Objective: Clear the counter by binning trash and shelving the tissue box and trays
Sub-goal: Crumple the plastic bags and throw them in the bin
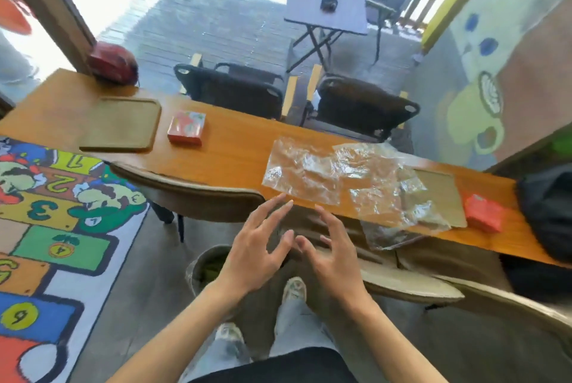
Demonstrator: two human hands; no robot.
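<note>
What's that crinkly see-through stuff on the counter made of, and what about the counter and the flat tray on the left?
The crinkly sheets look like thin clear plastic film: glossy, creased, with the counter showing through. The counter seems to be wood or wood veneer, orange-brown with a smooth, slightly shiny finish. The tray looks like matte brown wood or pressed board with a raised rim; which one, I cannot tell.

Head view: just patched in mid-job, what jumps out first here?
The crumpled clear plastic wrappers sprawl across the right half of the long orange wooden counter, partly over a tan tray. Both bare hands, left hand and right hand, hover open just short of the plastic. On the floor at left lies a bright numbered hopscotch rug.
</note>
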